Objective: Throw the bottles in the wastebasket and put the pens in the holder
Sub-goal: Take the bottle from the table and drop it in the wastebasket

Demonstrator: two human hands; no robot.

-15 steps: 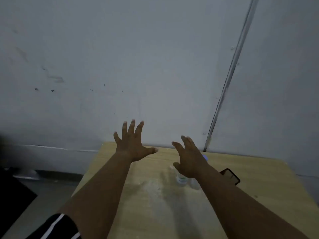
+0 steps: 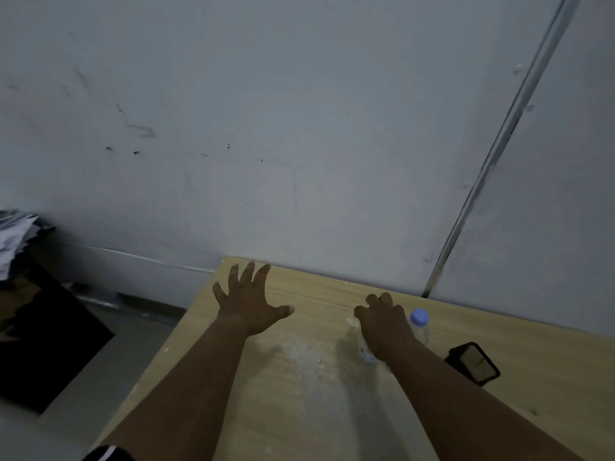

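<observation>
1. The right hand [image 2: 386,324] reaches out over the counter [image 2: 332,410] with its fingers curled downward over the top of a clear bottle [image 2: 364,352]. Only a strip of that bottle's body shows beneath the palm and wrist, so whether the fingers have closed on it cannot be told.
2. The left hand [image 2: 248,302] is spread wide, palm down, fingers splayed and empty, hovering near the far left corner of the counter.
3. Just beside the right hand, on its right, stands a second bottle [image 2: 420,327], upright, with a pale blue cap [image 2: 419,317] and a clear body. Both bottles stand toward the far edge of the counter, close together.
4. Judged by their look, these are thin plastic bottles: light, smooth, a little slippery, and likely to dent or tip if nudged. How much liquid they hold cannot be read.
5. The safest hold is probably around the body below the shoulder, or at the neck under the cap, with the thumb opposing the fingers. The neighbouring bottle could topple if brushed.
6. Nearer the right edge lies a black rectangular holder [image 2: 472,362], open side showing. No pens are visible.
7. Off the left edge, on the floor, a dark bin with crumpled paper [image 2: 13,241] may be the wastebasket.
</observation>
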